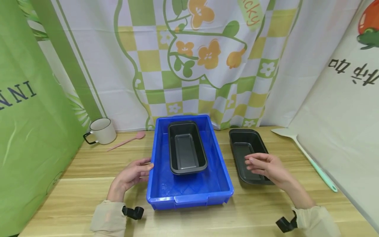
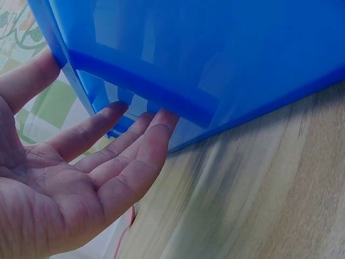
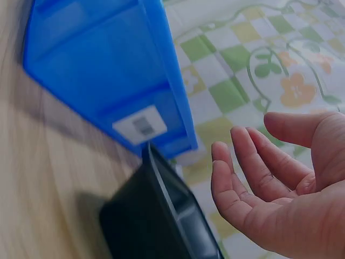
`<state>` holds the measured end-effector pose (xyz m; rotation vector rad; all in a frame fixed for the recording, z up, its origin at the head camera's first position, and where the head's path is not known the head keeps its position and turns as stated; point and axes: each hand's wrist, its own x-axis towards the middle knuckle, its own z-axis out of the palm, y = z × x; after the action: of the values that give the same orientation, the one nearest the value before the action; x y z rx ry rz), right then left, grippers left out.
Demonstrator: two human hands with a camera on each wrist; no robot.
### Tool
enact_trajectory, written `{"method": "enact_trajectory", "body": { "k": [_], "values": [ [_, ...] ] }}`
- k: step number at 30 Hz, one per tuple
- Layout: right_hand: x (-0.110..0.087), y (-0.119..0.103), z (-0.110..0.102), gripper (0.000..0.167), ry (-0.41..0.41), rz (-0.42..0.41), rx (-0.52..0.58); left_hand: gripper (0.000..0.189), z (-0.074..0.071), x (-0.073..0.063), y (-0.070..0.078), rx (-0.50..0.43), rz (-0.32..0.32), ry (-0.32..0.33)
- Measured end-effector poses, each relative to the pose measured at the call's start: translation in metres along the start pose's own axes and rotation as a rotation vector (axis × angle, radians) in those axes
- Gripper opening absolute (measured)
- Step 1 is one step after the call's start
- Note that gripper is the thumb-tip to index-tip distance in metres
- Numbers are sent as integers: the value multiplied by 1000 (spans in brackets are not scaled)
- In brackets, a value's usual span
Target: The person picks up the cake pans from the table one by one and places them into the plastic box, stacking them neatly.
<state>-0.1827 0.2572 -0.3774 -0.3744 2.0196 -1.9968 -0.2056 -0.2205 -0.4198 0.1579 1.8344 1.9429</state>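
Observation:
A blue plastic bin [image 1: 190,199] stands in the middle of the table with a dark loaf pan [image 1: 186,151] lying in it. My left hand [image 1: 134,175] holds the bin's left side, thumb at the rim and fingertips against the outer wall below, as the left wrist view shows. A second dark loaf pan [image 1: 244,149] sits on the table to the right of the bin. Over this pan is my right hand [image 1: 265,167], fingers loosely bent and nothing between them; in the right wrist view the hand is apart from the pan.
At the back left stand a white mug [image 1: 103,131] with a dark handle and a pink spoon [image 1: 127,141]. A spatula [image 1: 311,159] with a mint-green handle lies along the right side. Patterned curtains [image 1: 183,95] close off the back, and cloth hangs on both sides.

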Motion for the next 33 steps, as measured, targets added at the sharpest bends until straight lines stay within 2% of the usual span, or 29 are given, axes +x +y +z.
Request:
{"method": "enact_trajectory", "body": {
  "k": [6,20,29,33],
  "values": [
    [-15,12,-24,26,27,4,62,72,1,0,1,7,-2,-2],
    [-48,32,-68,31,78,18,175,72,1,-1,2,13,3,3],
    [-54,49,-80,31,130,18,156,72,1,-1,2,2,4,0],
    [-54,54,-82,28,160,60,169,72,1,-1,1,-1,4,3]
  ]
}}
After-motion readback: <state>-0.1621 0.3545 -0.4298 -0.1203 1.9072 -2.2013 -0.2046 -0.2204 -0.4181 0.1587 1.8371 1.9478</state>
